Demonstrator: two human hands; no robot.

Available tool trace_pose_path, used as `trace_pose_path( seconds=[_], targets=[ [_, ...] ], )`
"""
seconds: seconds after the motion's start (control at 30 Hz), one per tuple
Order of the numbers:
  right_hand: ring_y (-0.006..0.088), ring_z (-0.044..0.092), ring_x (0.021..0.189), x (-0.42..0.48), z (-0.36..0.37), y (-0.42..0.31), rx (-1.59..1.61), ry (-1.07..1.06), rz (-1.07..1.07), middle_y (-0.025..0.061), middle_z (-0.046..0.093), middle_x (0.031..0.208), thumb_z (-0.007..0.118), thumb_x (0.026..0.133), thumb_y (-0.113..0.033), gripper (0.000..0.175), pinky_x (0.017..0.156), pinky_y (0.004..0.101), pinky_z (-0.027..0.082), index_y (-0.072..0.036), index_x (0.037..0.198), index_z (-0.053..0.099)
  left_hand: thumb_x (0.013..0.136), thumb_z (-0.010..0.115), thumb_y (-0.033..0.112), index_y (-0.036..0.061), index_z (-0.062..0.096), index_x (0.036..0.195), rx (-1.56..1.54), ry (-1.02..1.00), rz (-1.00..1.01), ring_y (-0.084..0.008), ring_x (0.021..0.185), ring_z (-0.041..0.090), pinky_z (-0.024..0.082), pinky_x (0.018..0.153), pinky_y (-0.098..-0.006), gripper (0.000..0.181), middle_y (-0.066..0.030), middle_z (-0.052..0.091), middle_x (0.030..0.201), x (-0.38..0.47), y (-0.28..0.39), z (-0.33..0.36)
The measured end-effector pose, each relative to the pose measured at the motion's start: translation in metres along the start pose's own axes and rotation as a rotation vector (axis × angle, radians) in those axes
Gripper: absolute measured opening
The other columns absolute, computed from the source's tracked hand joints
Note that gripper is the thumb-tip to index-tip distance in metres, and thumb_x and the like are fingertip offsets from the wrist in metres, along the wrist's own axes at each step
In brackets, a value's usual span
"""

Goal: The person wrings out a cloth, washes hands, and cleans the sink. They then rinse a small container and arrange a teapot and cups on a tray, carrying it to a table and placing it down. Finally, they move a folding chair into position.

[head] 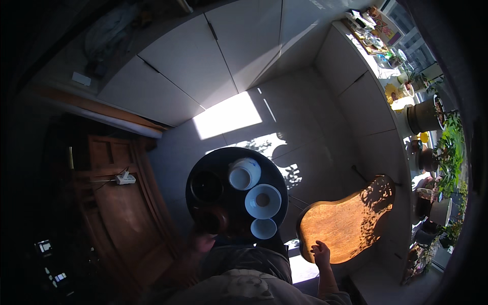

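A round black table stands right before me with several vessels on it. My left hand is blurred and in shadow at the table's near left edge, close to a reddish-brown pot; whether it touches the pot is hard to see. Behind that pot sits a dark round vessel. On the right side are a white ceramic pot with blue marks, a wide white bowl and a smaller white bowl. My right hand hovers at the near edge of a wooden slab table, fingers apart and holding nothing.
To the left is a wooden cabinet with a white power strip on it. Pale cabinets line the far wall. Potted plants crowd the windowsill on the right. Sunlight patches fall on the grey tiled floor.
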State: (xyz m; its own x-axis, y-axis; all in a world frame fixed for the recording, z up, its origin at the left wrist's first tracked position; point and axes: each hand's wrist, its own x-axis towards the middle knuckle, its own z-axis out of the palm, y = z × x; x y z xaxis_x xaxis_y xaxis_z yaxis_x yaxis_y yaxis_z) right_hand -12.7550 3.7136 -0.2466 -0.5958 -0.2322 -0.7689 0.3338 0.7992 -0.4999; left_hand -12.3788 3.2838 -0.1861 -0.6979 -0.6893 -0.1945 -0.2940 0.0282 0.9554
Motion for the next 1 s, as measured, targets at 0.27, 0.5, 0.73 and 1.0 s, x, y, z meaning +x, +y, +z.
trace_pose_path(
  seconds=[0.27, 0.5, 0.73, 1.0],
  targets=[
    [0.0177, 0.072, 0.077, 0.01, 0.054, -0.013, 0.057, -0.051, 0.059, 0.012, 0.074, 0.099, 0.065, 0.099, -0.002, 0.036, 0.065, 0.0294, 0.057, 0.007, 0.134, 0.06, 0.077, 0.075, -0.004, 0.0033, 0.065, 0.129, -1.07, 0.131, -0.499, -0.0233, 0.115, 0.067, 0.055, 0.097, -0.0408, 0.054, -0.0088, 0.069, 0.124, 0.099, 0.103, -0.018],
    [0.017, 0.071, 0.092, 0.06, 0.108, -0.236, 0.067, -0.103, -0.327, 0.0129, 0.074, 0.106, 0.058, 0.102, 0.0, 0.031, 0.082, 0.0301, 0.058, 0.005, 0.132, 0.062, 0.081, 0.074, -0.005, 0.0047, 0.065, 0.13, -1.102, 0.153, -0.422, -0.0193, 0.11, 0.068, 0.056, 0.092, -0.0341, 0.051, -0.0074, 0.069, 0.121, 0.104, 0.085, -0.076],
    [0.0228, 0.073, 0.109, 0.099, 0.261, -0.644, -0.118, -0.277, -1.111, 0.0134, 0.077, 0.115, 0.063, 0.104, -0.007, 0.031, 0.091, 0.0365, 0.057, -0.003, 0.135, 0.067, 0.09, 0.07, 0.0, 0.0043, 0.063, 0.129, -0.469, 0.139, -0.432, -0.0262, 0.111, 0.067, 0.055, 0.096, -0.0401, 0.04, -0.0093, 0.067, 0.12, 0.135, 0.052, -0.183],
    [0.0303, 0.063, 0.13, 0.036, 0.571, -0.971, -0.579, -0.272, -1.772, 0.0129, 0.068, 0.137, 0.073, 0.096, -0.01, 0.042, 0.112, 0.0428, 0.05, -0.009, 0.137, 0.065, 0.089, 0.074, 0.003, 0.0067, 0.062, 0.135, -0.941, 0.251, -0.387, -0.0215, 0.116, 0.066, 0.057, 0.094, -0.0394, 0.047, -0.0104, 0.067, 0.127, 0.178, 0.052, -0.304]
  ],
)
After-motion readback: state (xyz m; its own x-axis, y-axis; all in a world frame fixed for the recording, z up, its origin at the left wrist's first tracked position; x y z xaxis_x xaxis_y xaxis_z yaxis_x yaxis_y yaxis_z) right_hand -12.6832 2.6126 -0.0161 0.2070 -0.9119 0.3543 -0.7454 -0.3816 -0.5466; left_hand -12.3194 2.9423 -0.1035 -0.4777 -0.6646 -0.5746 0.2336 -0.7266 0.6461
